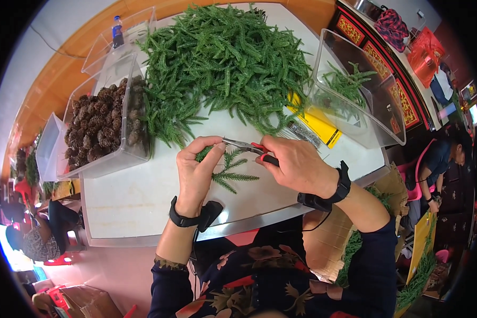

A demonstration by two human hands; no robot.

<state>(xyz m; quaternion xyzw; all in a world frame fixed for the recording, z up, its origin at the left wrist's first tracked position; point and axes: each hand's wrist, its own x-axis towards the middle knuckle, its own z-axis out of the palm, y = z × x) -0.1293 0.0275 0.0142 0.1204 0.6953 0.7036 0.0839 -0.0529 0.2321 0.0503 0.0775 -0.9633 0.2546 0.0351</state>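
Observation:
Over the front of the white table, my left hand (pixel 196 168) pinches the stem end of a small green artificial pine sprig (pixel 229 172), whose needled branches hang beside my fingers. My right hand (pixel 296 163) grips needle-nose pliers (pixel 255 147) with red and black handles. Their jaws point left and meet the stem at my left fingertips; whether they bite on it is too small to tell. Beyond my hands lies a big heap of green pine sprigs (pixel 225 61). Thin wire pieces (pixel 302 132) lie beside a yellow packet (pixel 318 124), right of the heap.
A clear plastic bin of pine cones (pixel 98 124) stands at the left of the table (pixel 122 206). At the right, another clear bin (pixel 373 119) holds a few sprigs. A blue-capped bottle (pixel 117 32) is at the back left. Cardboard (pixel 328 246) sits below right. Other people sit at both sides.

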